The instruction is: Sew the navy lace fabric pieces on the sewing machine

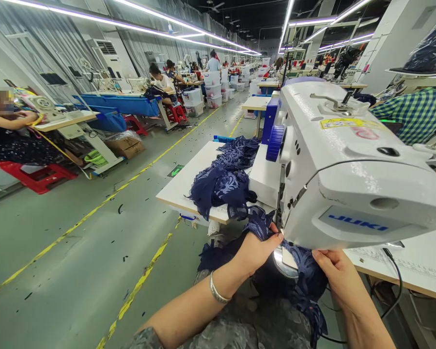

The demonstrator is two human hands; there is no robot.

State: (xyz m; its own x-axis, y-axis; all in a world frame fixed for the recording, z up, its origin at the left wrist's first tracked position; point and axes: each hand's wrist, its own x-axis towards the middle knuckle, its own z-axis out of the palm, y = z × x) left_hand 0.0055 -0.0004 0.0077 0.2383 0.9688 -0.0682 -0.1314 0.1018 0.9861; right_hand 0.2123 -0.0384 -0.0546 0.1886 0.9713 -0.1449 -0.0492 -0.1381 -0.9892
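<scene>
A white Juki sewing machine (366,184) fills the right of the head view. Navy patterned fabric (301,261) drapes around the machine's narrow metal bed (286,264) and hangs over my lap. My left hand (259,247), with a bangle at the wrist, pinches the navy fabric just left of the needle area. On the other side of the bed, my right hand (334,266) has its fingers closed on the fabric's right edge, below the machine head. The head hides the needle itself. A pile of navy pieces (225,186) lies on the machine's table (178,189), beyond my left hand.
A black cable (397,271) hangs off the table's right part. Across the aisle, marked by yellow tape (141,278), people sit at other machines. A red stool (39,174), a cardboard box (125,145) and stacked plastic bins (213,94) stand there.
</scene>
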